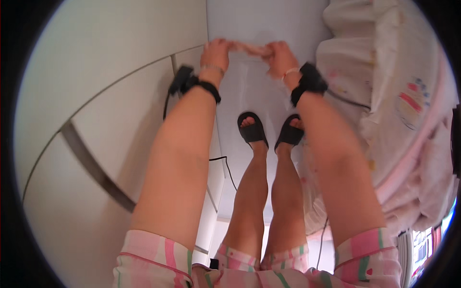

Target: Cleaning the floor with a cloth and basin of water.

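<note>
Both arms reach out ahead of me at about chest height. My left hand (217, 54) grips one end of a thin, pinkish strip, perhaps folded cloth (248, 48). The other end is in my right hand (281, 57), so the strip spans the gap between them. Motion blur hides its exact kind. Black wrist-worn devices with cables are strapped to both forearms, the left device (183, 79) and the right device (310, 82). Below the hands, black slide sandals (254, 130) are on my feet on the pale floor (248, 86).
White cabinet fronts (119, 39) with a dark recessed handle strip (93, 169) stand close on my left. To the right is a bed with rumpled, printed pale bedding (392, 79) and a pink edge. A black cable (227, 167) hangs beside my left leg.
</note>
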`<state>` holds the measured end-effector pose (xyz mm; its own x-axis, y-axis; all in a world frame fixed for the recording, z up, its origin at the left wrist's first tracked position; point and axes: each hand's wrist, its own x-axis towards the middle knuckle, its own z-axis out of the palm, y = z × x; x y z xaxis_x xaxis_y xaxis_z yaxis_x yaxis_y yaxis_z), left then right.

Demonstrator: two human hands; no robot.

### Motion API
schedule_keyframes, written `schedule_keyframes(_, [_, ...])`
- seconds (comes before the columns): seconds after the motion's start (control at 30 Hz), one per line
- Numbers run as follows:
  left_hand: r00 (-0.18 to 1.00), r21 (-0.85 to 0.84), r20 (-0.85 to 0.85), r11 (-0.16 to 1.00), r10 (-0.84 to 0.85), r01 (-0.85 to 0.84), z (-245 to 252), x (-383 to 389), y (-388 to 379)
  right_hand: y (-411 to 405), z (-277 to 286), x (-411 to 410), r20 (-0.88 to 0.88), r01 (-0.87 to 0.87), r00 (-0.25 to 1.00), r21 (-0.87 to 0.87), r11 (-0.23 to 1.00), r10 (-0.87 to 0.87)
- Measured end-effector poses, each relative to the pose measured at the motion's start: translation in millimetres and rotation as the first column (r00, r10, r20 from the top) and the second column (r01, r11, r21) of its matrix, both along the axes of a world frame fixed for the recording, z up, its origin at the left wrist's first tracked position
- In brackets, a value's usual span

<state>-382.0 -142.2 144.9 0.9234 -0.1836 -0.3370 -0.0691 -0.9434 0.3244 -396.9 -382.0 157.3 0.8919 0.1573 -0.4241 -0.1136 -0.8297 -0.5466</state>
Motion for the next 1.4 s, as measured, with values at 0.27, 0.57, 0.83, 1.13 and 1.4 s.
schedule_keyframes(0.27, [0.944,0.261,-0.033,0.909,-0.328,0.325,-88,91,4,-21,-95,94,0.157,-0.212,0.961,-0.112,0.971,0.227])
schedule_keyframes(0.57, [0.968,0.342,0.181,0.934,-0.173,0.103,-121,47,14,17,-94,29,0.411,-0.171,0.873,-0.246,0.954,0.262])
schedule_keyframes(0.83, [0.98,0.192,-0.071,0.967,0.187,-0.17,-103,-178,-2,8,-127,-138,0.277,-0.223,0.93,-0.092,0.971,0.24])
schedule_keyframes(1.13, [0.86,0.08,-0.462,0.976,0.216,-0.202,-80,-248,11,9,-92,-199,-0.084,-0.33,0.937,0.107,0.938,0.34])
schedule_keyframes(1.4, [0.946,-0.366,0.238,0.923,0.219,-0.122,-73,-17,-97,-112,-90,49,0.605,0.131,0.783,-0.385,0.913,0.143])
